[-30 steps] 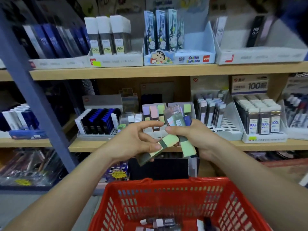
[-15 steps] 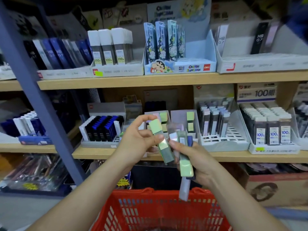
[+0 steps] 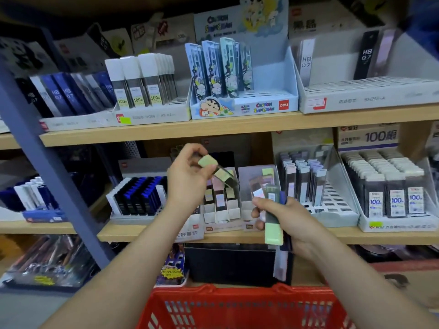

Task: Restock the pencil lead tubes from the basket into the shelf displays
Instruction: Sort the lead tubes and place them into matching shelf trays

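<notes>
Lead tube point(image 3: 219, 173) pinched in left hand point(image 3: 187, 178) — right hand point(image 3: 294, 219) grips tube bundle point(image 3: 272, 217).

Even, moderately bright light is cast from above and in front. The white display boxes point(image 3: 370, 96) at 1 o'clock are nearly washed out, while deep shadow is seen beneath the upper shelf board point(image 3: 213, 129) and in the recess at 9 o'clock. Motion blur is spread across the frame: label print is smeared, and the left hand point(image 3: 187, 179) with its green-capped tube point(image 3: 209, 161) and the right hand point(image 3: 294, 219) with its bundle of tubes point(image 3: 273, 210) are softened. Wide-angle bending is seen at the edges, where the blue upright point(image 3: 35, 148) at 9 o'clock is tilted. The red basket point(image 3: 237, 305) at 6 o'clock is blurred.
</notes>
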The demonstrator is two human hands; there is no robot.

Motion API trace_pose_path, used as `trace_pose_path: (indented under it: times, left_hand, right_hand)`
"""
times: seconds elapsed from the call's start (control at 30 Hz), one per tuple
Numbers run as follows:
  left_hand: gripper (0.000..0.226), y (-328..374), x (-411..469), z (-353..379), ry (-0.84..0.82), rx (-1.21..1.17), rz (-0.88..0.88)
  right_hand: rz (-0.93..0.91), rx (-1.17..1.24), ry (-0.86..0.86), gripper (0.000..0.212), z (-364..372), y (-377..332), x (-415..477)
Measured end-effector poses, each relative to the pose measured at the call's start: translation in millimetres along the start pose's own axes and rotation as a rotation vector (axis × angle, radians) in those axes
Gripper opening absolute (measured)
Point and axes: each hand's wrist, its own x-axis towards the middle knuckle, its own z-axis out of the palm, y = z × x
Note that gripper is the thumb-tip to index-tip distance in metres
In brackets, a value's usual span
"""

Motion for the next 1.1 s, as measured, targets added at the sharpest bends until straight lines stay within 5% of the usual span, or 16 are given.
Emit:
trace_pose_path:
  times: [0.17, 0.57, 0.9, 1.1]
  left_hand:
    - [0.032, -16, 23, 22, -0.100, 0.281, 0.056]
    - [0.029, -42, 33, 44, -0.317, 0.646, 0.101]
    - [0.022, -56, 39, 49, -0.237, 0.805, 0.161]
    - [0.023, -47, 39, 49, -0.210, 0.751, 0.056]
  right_hand:
    - [0.039, -0.120, -0.053, 0.015, -21, -15, 13]
    - [0.114, 0.169, -0.068, 0.015, -30, -6, 31]
    - [0.159, 0.198, -0.041, 0.024, -26, 2, 43]
    - [0.179, 0.194, -0.049, 0.010, -19, 5, 40]
